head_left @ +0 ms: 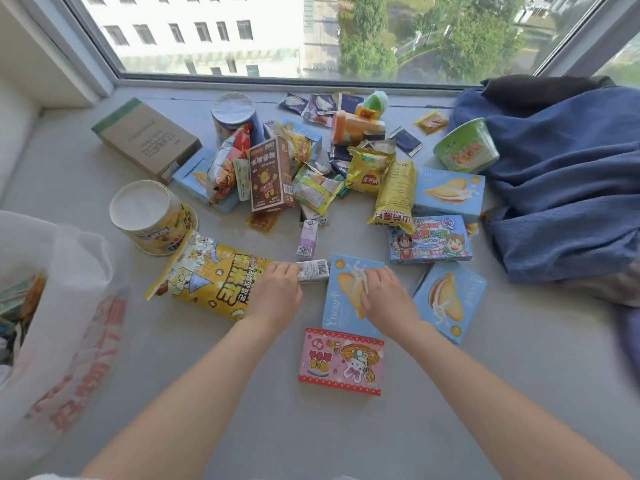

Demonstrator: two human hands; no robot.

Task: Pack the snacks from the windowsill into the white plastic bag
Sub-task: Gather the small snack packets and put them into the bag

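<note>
Snacks: left hand (277,292) grips yellow popcorn bag (211,278); right hand (384,299) fingers curled on blue biscuit box (343,306).

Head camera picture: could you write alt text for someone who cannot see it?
A person's left hand rests on a yellow popcorn bag and the right hand on a blue biscuit box, among snacks scattered on a grey windowsill; a white plastic bag stands at left.
</note>
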